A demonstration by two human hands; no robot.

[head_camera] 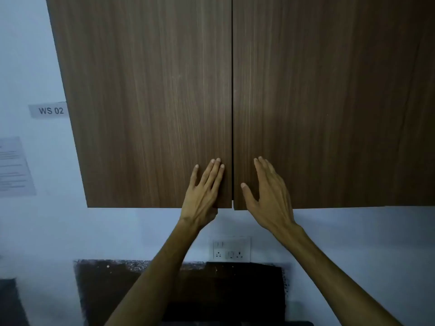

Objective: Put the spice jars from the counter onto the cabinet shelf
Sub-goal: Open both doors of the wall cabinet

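Observation:
A brown wooden wall cabinet fills the upper view, its left door [146, 102] and right door [329, 102] both closed with a thin gap between them. My left hand [203, 189] lies flat with straight fingers on the lower right corner of the left door. My right hand [270, 191] rests flat with straight fingers on the lower left corner of the right door. Neither hand holds anything. No spice jars or shelf are in sight; the doors hide the inside.
A white socket plate [231, 248] sits on the pale wall below the cabinet, above a dark panel [211, 290]. A label reading WS 02 [50, 111] and a printed sheet [14, 165] hang on the wall at left.

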